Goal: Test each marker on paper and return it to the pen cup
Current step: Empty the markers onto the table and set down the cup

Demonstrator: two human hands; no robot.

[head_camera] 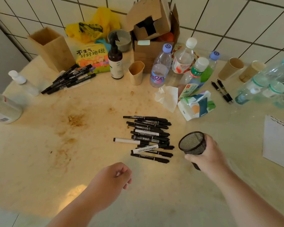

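Against white tiled walls, a stained cream table (pixel 59 145) fills a corner. Near its middle lies a heap of markers (pixel 148 138); just beside them the right hand (pixel 208 154) grips a black mesh cup (pixel 193 143), tilted with its mouth toward the heap, empty as far as shows. Nearer the front edge, the left hand (pixel 111 179) hovers loosely curled, holding nothing. White paper (pixel 277 141) lies at the right edge. Bottles (pixel 161 68), boxes and more markers (pixel 69 78) crowd the back.

A pile of markers (pixel 148 137) lies on the table (pixel 39 145), left of the pen cup (pixel 193 143) and paper (pixel 278 141).
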